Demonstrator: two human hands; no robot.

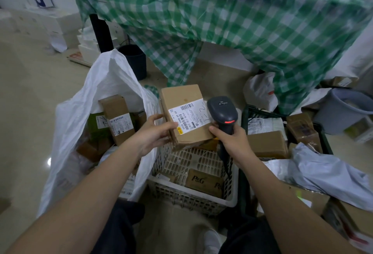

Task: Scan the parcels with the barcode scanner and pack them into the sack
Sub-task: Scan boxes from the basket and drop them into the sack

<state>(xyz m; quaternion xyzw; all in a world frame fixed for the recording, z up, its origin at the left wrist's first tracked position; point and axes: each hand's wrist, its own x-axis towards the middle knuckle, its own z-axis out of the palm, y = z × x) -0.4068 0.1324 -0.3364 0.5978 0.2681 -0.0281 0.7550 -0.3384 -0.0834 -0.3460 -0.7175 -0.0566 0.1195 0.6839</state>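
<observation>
My left hand (154, 132) grips the left side of a brown cardboard parcel (186, 116) with a white barcode label facing up, held over the white basket. My right hand (232, 139) holds the handle of a black barcode scanner (222, 110), whose head sits right beside the label's right edge. A red light shows on the scanner. On the left the white sack (80, 122) stands open with several boxed parcels inside, among them an upright brown box (118, 118).
A white perforated basket (193, 193) below my hands holds a P&G carton (203, 182). More boxes and grey mailer bags (327, 175) lie in a dark crate at right. A green checked tablecloth (232, 23) hangs from the table ahead. A grey bucket (343, 110) stands far right.
</observation>
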